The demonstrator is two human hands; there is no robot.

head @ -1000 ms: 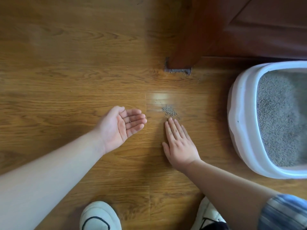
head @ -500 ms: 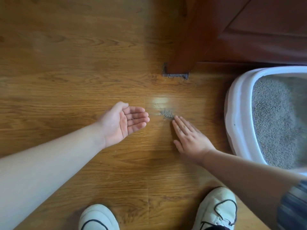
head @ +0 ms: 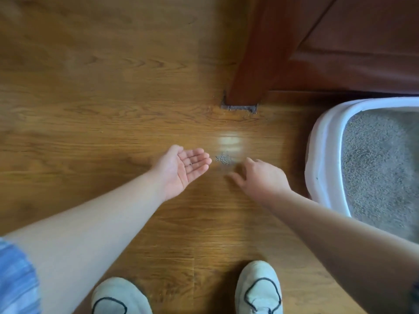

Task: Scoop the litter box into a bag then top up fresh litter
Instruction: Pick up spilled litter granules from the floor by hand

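Neither hand grips anything: the left hand (head: 181, 169) lies palm up just above the wooden floor (head: 90, 109), its fingers together and gently cupped, with one or two dark specks on the palm. The right hand (head: 260, 177) is palm down with fingers loosely spread, and it is motion-blurred, so whether the fingertips touch the boards cannot be told. Between the two hands, just beyond the left fingertips and just beside the right hand, a small heap of spilled grey litter grains (head: 223, 159) sits on the floor, below a bright patch of reflected light. The white litter box (head: 322, 155) stands at the right edge of the view, near the right forearm, and is filled with grey litter (head: 381, 173) whose surface looks fairly even. A dark red-brown wooden furniture leg (head: 247, 64) meets the floor beyond the heap, with a panel of the same wood behind the box. Two pale shoes (head: 258, 288) with dark trim point forward at the bottom, and a blue striped sleeve (head: 15, 279) shows at the lower left corner.
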